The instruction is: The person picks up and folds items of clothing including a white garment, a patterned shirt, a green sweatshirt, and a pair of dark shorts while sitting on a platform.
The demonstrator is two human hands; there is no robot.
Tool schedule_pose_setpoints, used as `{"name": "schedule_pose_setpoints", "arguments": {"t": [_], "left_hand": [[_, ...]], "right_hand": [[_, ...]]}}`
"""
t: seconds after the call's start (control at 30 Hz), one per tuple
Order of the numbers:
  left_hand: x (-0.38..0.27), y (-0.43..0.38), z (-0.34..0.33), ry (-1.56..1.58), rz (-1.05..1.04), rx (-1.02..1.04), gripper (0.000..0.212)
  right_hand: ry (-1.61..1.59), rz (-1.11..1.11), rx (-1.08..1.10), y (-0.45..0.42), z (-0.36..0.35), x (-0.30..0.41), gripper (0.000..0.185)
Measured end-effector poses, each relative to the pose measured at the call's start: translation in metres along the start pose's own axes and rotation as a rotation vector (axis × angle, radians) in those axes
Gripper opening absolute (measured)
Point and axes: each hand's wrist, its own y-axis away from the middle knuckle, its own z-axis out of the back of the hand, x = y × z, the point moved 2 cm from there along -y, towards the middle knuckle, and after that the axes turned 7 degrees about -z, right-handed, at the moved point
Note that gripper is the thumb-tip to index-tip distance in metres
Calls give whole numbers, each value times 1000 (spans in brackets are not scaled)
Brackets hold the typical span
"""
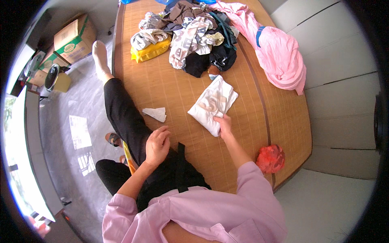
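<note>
A folded white garment (209, 103) with a pale tan print lies on the woven bed mat (170, 91) in front of me. My right hand (224, 125) grips its near right edge, thumb on top and fingers partly hidden. My left hand (158, 144) hovers over my black-trousered thigh, holding nothing, its fingers loosely bent and slightly apart. Just beyond it, a crumpled white tissue (156, 114) rests on the mat. Past the folded garment, a heap of mixed clothes (194, 39) includes white printed, brown, black and teal pieces.
Left of the heap is a folded yellow cloth (151, 50). Bunched pink fabric (281, 57) runs along the wall side. A red plastic bag (271, 159) sits near my right elbow. Cardboard boxes (76, 39) and a bin (59, 80) stand on the floor beyond the bed's left edge.
</note>
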Motion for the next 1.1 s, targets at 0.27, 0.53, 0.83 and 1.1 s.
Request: {"name": "schedule_pose_setpoints", "arguments": {"t": [0.27, 0.53, 0.83, 1.1], "left_hand": [[3, 3, -1, -114, -81, 62, 13], [0, 1, -5, -153, -139, 91, 11], [-1, 4, -7, -197, -173, 152, 8], [-4, 8, -4, -248, -242, 188, 5]], "right_hand": [[1186, 790, -365, 49, -41, 37, 73], [1581, 778, 79, 42, -41, -5, 72], [1506, 889, 89, 38, -43, 4, 47], [993, 397, 489, 56, -39, 34, 35]]}}
